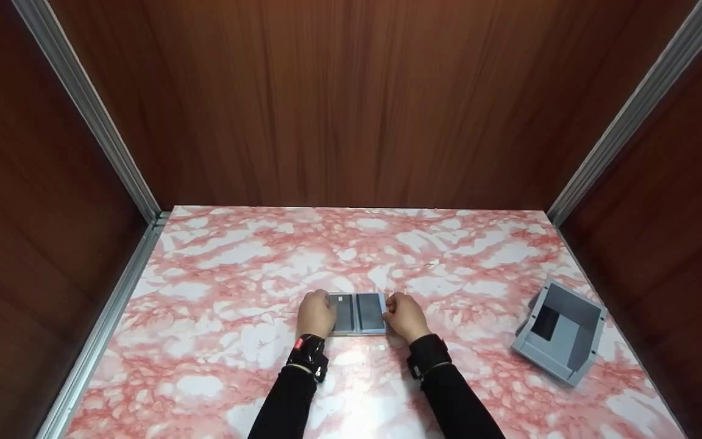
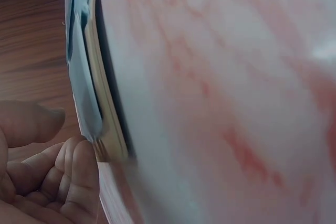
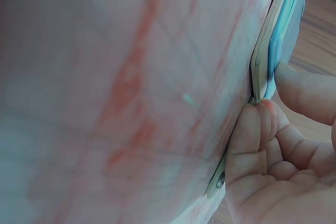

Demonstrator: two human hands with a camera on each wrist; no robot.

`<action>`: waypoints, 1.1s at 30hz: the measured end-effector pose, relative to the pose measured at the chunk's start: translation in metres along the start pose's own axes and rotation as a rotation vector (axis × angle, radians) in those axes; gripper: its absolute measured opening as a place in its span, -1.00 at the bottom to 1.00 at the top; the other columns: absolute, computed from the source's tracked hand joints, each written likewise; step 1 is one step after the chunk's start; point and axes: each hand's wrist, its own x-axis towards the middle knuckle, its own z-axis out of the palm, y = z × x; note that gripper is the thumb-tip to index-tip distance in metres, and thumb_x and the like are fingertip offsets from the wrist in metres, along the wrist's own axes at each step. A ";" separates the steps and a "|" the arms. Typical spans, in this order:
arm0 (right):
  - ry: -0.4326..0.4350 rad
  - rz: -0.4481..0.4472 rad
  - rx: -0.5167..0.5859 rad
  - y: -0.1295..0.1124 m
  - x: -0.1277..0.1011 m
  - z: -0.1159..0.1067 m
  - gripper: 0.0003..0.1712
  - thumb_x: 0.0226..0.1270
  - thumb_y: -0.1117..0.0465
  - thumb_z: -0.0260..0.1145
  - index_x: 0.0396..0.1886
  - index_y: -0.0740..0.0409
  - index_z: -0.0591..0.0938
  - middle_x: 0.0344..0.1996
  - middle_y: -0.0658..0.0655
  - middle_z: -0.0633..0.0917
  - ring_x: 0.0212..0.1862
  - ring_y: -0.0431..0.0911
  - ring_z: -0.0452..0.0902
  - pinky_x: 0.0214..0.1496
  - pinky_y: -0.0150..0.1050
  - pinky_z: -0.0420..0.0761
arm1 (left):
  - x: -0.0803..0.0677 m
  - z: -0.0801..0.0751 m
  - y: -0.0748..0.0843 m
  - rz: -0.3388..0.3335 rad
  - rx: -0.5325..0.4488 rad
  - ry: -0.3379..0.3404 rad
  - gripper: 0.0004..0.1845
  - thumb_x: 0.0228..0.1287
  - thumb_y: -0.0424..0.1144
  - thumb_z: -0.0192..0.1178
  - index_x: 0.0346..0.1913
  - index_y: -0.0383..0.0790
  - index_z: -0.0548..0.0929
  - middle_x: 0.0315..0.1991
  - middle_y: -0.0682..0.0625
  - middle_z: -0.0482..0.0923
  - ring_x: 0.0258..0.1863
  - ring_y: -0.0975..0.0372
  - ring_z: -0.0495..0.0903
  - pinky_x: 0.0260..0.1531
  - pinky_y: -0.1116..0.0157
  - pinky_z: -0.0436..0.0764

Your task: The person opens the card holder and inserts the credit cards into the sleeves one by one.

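A small bifold wallet [image 1: 356, 314] lies spread flat on the table, its two dark grey panels facing up and a pale blue edge on the right half. In the wrist views the wallet's tan outer layer [image 2: 107, 93] shows beneath the blue-grey inside. My left hand [image 1: 316, 312] is at its left edge, the curled fingers [image 2: 84, 171] right at the corner and the thumb above. On the opposite side, my right hand [image 1: 406, 316] pinches the right edge, thumb [image 3: 302, 90] against the blue layer. A strap with a metal snap [image 3: 219, 181] shows beside the right fingers.
A grey open-topped plastic bin [image 1: 561, 332] stands at the right of the table, with a black patch [image 1: 545, 323] on its inside. Dark wood panels [image 1: 351, 103] enclose the red-and-white marbled table [image 1: 235, 268] at the back and both sides.
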 end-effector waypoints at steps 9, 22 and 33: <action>0.000 0.016 0.008 -0.001 0.000 -0.001 -0.77 0.11 0.41 0.45 -0.27 0.29 0.58 -0.47 0.05 0.54 -0.34 -0.04 0.47 -0.15 -0.07 0.52 | 0.000 -0.002 -0.006 -0.059 0.015 -0.018 -0.84 -0.01 -0.47 0.37 -0.51 -0.30 0.55 -0.53 -0.12 0.48 -0.41 -0.08 0.57 -0.29 0.00 0.55; -0.005 0.011 0.012 0.000 0.000 0.000 -0.78 0.11 0.42 0.44 -0.27 0.30 0.58 -0.45 0.06 0.55 -0.33 -0.03 0.48 -0.15 -0.07 0.53 | -0.001 -0.003 -0.010 -0.059 0.051 -0.032 -0.89 -0.02 -0.47 0.32 -0.39 -0.43 0.63 -0.45 -0.24 0.57 -0.32 -0.16 0.60 -0.21 -0.04 0.55; 0.005 -0.021 0.011 -0.001 -0.001 -0.001 -0.77 0.07 0.44 0.43 -0.29 0.30 0.56 -0.48 0.04 0.53 -0.36 -0.03 0.47 -0.17 -0.07 0.52 | -0.002 -0.007 -0.008 -0.046 0.065 -0.050 -0.87 -0.04 -0.48 0.33 -0.38 -0.47 0.64 -0.43 -0.28 0.60 -0.31 -0.18 0.61 -0.20 -0.04 0.55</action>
